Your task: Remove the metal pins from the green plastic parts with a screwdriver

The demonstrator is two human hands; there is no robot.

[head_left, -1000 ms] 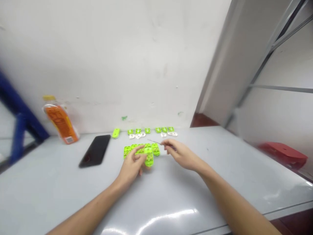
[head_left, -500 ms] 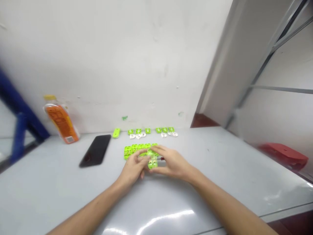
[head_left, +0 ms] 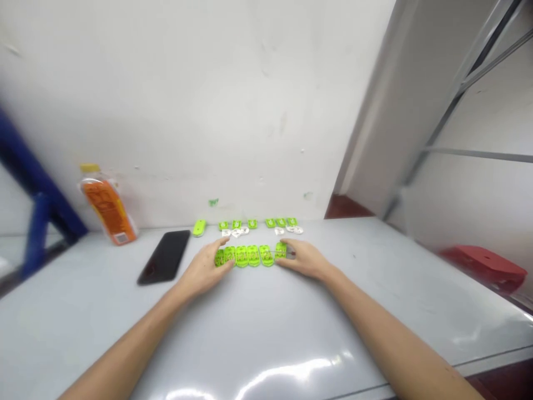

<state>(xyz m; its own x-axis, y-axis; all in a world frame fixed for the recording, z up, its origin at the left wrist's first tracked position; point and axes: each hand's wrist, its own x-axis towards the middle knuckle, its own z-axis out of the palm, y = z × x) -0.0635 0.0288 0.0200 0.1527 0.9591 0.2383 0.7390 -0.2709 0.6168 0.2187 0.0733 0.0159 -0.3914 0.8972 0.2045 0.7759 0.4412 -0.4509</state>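
A row of several bright green plastic casings lies on the table, their detailed insides facing up. My left hand is at the row's left end, thumb and fingers apart around the first casings and partly covering them. At the right end, my right hand has its thumb and fingertips on the two ends of one green casing, which sits slightly apart from the others. A thin screwdriver with a dark red handle is tucked in that same hand, its shaft pointing left across the casing.
Behind the row are several smaller green pieces with white pieces in front, and one closed green casing. To the left are a black phone and an orange bottle against the wall. A red stool stands beyond the right edge.
My hands were together, holding a green casing up in front of the row. They have parted: the left went to the row's left end, the right set the casing down at the right end.
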